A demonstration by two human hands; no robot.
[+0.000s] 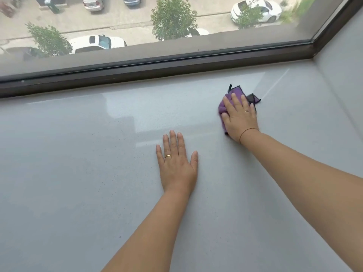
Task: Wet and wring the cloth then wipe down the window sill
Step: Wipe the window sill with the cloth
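Right hand is flat on the purple cloth, fingers straight and spread, pressing down rather than gripping. The cloth sits on the window sill towards its far right, near the dark window frame and short of the side wall. Left hand lies palm down on the bare sill, fingers straight, holding nothing, well apart from the cloth. It looks like a brace.

Now the cloth itself: it's bunched into a small folded wad, with a black-edged corner poking out past the fingertips. It looks soft, limp and light, with nothing stiff about it. Whether it's damp I can't tell from here, though for this step it ought to be.

The sill is glossy and looks smooth, so I'd expect the wad to glide easily and bunch up if pushed from one edge. The best hold, I'd say, is this one: palm square over the thick middle of the fold, weight straight down. To lift it, pinch the fat folded side, not that loose corner, which would only let it unfurl and trail.
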